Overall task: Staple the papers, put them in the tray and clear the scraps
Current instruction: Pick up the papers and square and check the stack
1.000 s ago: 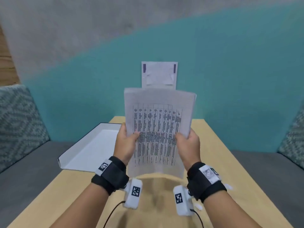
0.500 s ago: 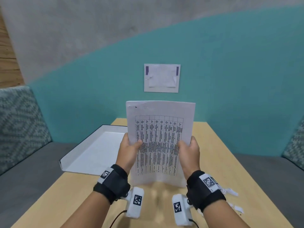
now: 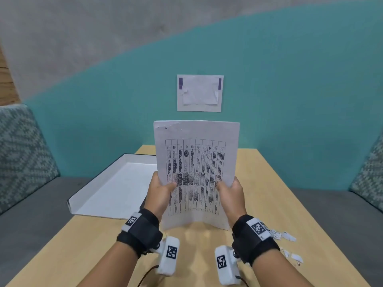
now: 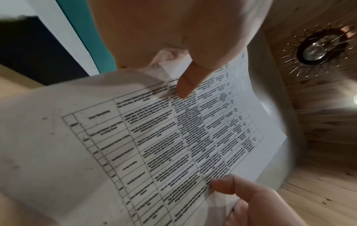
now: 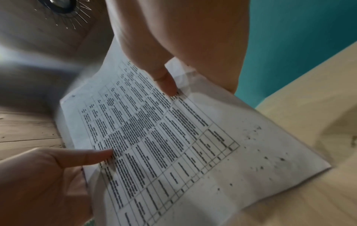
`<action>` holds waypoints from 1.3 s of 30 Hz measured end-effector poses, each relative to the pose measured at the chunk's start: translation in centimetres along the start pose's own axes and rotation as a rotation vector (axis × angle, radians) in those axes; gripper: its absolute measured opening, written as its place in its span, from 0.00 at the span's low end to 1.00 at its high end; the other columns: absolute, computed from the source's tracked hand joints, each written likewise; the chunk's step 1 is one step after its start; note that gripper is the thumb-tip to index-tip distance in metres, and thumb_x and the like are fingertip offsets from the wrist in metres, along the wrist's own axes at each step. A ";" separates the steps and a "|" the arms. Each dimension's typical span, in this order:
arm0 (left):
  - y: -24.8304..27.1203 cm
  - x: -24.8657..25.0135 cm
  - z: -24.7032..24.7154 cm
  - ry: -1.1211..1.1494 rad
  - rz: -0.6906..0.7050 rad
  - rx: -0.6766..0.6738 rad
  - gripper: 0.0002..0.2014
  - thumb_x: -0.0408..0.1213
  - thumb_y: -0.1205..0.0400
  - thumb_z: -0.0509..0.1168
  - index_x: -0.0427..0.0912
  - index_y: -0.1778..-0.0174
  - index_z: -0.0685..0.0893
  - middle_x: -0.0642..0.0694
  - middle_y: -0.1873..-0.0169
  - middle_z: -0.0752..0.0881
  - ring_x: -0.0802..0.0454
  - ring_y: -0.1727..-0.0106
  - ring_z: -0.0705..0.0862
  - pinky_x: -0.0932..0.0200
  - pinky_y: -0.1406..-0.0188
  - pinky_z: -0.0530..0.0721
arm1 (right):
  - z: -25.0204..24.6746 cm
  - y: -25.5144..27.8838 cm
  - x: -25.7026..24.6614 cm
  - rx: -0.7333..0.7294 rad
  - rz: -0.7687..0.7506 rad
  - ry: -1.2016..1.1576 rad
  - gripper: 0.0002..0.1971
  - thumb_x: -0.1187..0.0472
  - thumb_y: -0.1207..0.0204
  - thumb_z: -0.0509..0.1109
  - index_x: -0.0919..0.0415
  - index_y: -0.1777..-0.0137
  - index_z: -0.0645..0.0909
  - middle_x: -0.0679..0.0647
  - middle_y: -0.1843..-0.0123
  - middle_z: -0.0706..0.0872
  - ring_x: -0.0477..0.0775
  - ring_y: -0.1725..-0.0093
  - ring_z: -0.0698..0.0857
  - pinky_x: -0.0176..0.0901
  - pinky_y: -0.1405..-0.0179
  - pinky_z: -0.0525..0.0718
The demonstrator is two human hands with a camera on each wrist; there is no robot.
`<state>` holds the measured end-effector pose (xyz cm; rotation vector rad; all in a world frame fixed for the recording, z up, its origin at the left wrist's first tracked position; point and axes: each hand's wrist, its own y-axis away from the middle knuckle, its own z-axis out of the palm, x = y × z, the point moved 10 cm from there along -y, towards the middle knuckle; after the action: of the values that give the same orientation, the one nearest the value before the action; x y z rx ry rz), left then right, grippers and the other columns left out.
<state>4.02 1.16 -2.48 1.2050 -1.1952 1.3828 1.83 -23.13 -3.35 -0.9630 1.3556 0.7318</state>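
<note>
I hold a stack of printed papers (image 3: 196, 162) upright above the wooden table (image 3: 269, 193), its bottom edge close to the tabletop. My left hand (image 3: 160, 190) grips the left edge, thumb on the front. My right hand (image 3: 229, 192) grips the right edge the same way. The sheet shows a table of text (image 4: 173, 137), with both thumbs pressed on it in the wrist views (image 5: 144, 137). A white tray (image 3: 116, 189) lies to the left on the table. Small white paper scraps (image 3: 284, 237) lie at the right, beside my right wrist. No stapler shows.
A white card with taped paper (image 3: 200, 93) hangs on the teal wall behind. Grey bench seats with patterned cushions (image 3: 24, 154) flank the table on both sides. More scraps (image 3: 294, 256) lie near the right front edge.
The papers have come down lower toward the table, held in both hands throughout. The view has tilted down a little, bringing the scraps at the right into sight.
</note>
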 end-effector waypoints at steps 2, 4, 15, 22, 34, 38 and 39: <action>0.0 0.3 -0.2 -0.032 0.023 0.014 0.18 0.20 0.14 0.62 0.43 0.32 0.78 0.50 0.44 0.89 0.40 0.34 0.88 0.47 0.41 0.86 | 0.0 -0.2 0.3 -0.013 0.007 0.000 0.13 0.68 0.24 0.64 0.54 0.45 0.82 0.51 0.52 0.91 0.59 0.49 0.89 0.54 0.46 0.86; 0.0 1.7 -0.5 -0.097 0.082 0.031 0.18 0.21 0.14 0.62 0.49 0.38 0.80 0.49 0.44 0.90 0.40 0.34 0.88 0.43 0.37 0.88 | -0.1 -0.4 0.3 -0.031 0.016 -0.001 0.12 0.67 0.25 0.67 0.56 0.44 0.80 0.53 0.48 0.90 0.60 0.45 0.89 0.53 0.46 0.86; 2.8 16.3 1.4 -1.042 0.621 -0.080 0.10 0.26 0.19 0.61 0.45 0.47 0.75 0.44 0.63 0.85 0.36 0.57 0.81 0.45 0.59 0.81 | -4.8 -0.8 -16.9 -0.009 -0.574 0.448 0.36 0.59 0.36 0.77 0.47 0.25 0.74 0.50 0.30 0.84 0.55 0.30 0.80 0.59 0.28 0.77; 2.9 16.5 3.1 -1.138 0.643 -0.066 0.12 0.30 0.20 0.63 0.48 0.43 0.78 0.51 0.65 0.85 0.37 0.48 0.83 0.44 0.27 0.69 | -3.2 -1.3 -12.9 -0.251 -0.330 0.142 0.09 0.71 0.38 0.71 0.76 0.58 0.86 0.69 0.56 0.92 0.57 0.60 0.87 0.60 0.58 0.88; -2.0 3.4 -1.6 -0.026 -0.050 -0.022 0.22 0.16 0.24 0.71 0.34 0.34 0.85 0.38 0.42 0.93 0.43 0.47 0.94 0.61 0.64 0.90 | -9.4 -4.3 -5.3 -0.069 -0.147 0.022 0.13 0.80 0.29 0.70 0.64 0.59 0.89 0.54 0.59 0.93 0.56 0.58 0.91 0.49 0.54 0.89; -3.0 2.1 -1.8 -0.019 0.036 0.117 0.18 0.20 0.25 0.72 0.34 0.39 0.88 0.39 0.46 0.94 0.33 0.41 0.93 0.40 0.44 0.93 | -9.3 -3.7 -3.7 -0.001 -0.137 0.022 0.09 0.75 0.26 0.73 0.61 0.56 0.88 0.51 0.59 0.92 0.48 0.64 0.89 0.39 0.64 0.88; -3.0 1.9 -1.8 -0.007 0.054 0.134 0.18 0.23 0.25 0.72 0.37 0.40 0.88 0.40 0.46 0.95 0.34 0.41 0.93 0.36 0.41 0.92 | -9.2 -3.7 -3.0 0.018 -0.125 0.016 0.08 0.74 0.26 0.74 0.61 0.55 0.88 0.50 0.58 0.92 0.49 0.62 0.90 0.41 0.61 0.88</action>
<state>6.63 3.32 -0.42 1.2791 -1.1628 1.5195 0.53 -32.65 0.57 -1.0316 1.3015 0.6177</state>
